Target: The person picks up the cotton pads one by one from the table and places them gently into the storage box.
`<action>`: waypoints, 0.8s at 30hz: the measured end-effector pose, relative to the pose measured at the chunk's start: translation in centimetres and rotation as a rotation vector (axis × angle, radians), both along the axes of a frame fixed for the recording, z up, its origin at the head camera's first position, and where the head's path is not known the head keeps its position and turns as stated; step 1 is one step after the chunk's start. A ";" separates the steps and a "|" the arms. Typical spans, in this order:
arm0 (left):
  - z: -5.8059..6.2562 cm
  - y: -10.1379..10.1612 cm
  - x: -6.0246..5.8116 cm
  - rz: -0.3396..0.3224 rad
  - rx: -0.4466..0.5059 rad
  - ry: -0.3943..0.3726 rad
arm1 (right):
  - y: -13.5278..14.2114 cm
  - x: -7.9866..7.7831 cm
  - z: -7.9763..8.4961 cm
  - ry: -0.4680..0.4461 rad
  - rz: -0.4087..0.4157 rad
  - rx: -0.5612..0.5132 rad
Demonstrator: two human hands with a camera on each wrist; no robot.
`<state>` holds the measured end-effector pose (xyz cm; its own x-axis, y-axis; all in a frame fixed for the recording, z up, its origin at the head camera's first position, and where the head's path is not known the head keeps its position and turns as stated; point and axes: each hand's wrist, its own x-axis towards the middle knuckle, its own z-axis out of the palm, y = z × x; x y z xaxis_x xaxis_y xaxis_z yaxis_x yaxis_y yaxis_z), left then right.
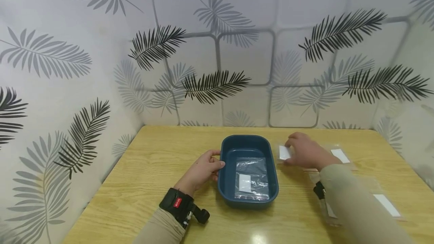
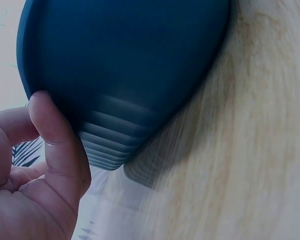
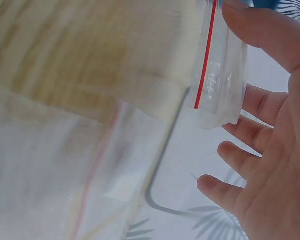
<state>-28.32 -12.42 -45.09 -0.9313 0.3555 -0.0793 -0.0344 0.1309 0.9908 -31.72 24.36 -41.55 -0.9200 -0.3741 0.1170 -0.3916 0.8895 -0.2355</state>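
Note:
A dark blue plastic basin stands on the table, with a clear zip bag with a white label lying inside. At its left rim my left hand pinches the wall; in the left wrist view the thumb lies on the rim. To the right of the basin, my right hand holds another clear zip bag with a white patch. The right wrist view shows this zip bag, with its red seal line, between the thumb and the fingers.
More clear zip bags with white labels lie on the right of the wooden table: one bag behind my right wrist, another bag nearer the front. My right forearm partly covers several of them. A leaf-patterned wall stands behind.

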 end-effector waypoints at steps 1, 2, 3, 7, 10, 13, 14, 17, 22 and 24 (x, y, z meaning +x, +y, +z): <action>0.0 0.0 0.0 -0.002 0.002 0.000 | 0.1 0.2 0.3 0.000 -0.004 -0.004; 0.0 0.0 0.0 -0.002 0.004 0.000 | 0.2 0.3 0.7 0.003 -0.003 -0.010; 0.0 0.1 0.1 -0.003 0.005 0.001 | 0.3 0.4 1.0 0.008 -0.002 -0.013; 0.0 0.1 0.1 0.001 0.007 0.003 | 0.5 0.8 2.1 0.033 0.018 -0.041; 0.0 0.1 0.1 0.007 0.005 0.002 | 0.4 1.0 2.8 0.038 0.025 -0.059; 0.0 0.1 0.1 0.010 0.003 0.001 | 0.3 1.3 3.4 0.029 0.014 -0.059; 0.0 0.1 0.1 0.010 0.002 0.002 | 0.2 1.4 3.5 0.025 0.010 -0.058; 0.1 0.1 0.2 0.010 0.001 0.006 | 0.0 1.7 3.9 0.016 -0.002 -0.057; 0.2 0.1 0.2 0.001 0.001 0.011 | -0.5 2.1 4.5 0.038 0.012 -0.064; 0.2 0.1 0.2 0.000 0.003 0.010 | -0.8 2.3 4.9 0.056 0.030 -0.072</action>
